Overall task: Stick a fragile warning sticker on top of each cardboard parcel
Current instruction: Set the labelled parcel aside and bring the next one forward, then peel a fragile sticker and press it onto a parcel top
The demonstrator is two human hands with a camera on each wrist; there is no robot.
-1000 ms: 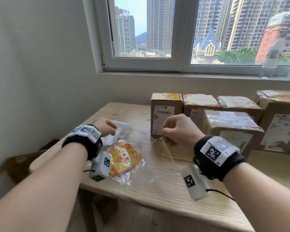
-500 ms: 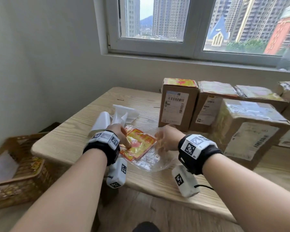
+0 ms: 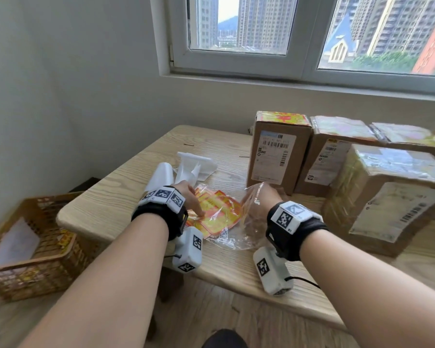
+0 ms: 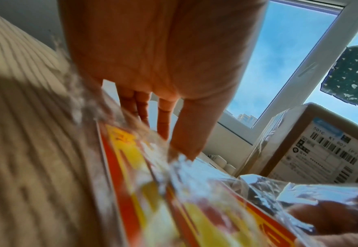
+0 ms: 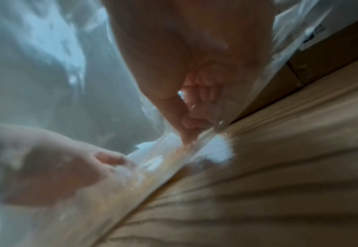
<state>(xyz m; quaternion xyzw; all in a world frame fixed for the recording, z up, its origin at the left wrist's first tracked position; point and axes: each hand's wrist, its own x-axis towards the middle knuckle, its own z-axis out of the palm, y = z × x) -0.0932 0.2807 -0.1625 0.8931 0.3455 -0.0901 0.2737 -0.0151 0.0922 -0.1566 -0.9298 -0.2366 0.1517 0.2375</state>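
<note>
Head view: left hand (image 3: 190,197) presses straight fingers on thin, floppy stickers (image 3: 217,213); right hand (image 3: 260,197) pinches the slippery clear bag (image 3: 249,237) open; lift a corner.

A room in a high-rise flat, used as a home packing corner. Beside the wooden table (image 3: 126,194) a white-framed window (image 3: 307,59) looks onto apartment towers; labelled cardboard parcels (image 3: 274,156) stand on it, and a wicker basket (image 3: 35,259) sits on the wood floor below.

Four parcels (image 3: 278,151) visible on the worktop (image 3: 126,192), one bag (image 3: 239,232) of stickers (image 3: 216,214), two hands, one basket (image 3: 33,254) beside the worktop.
</note>
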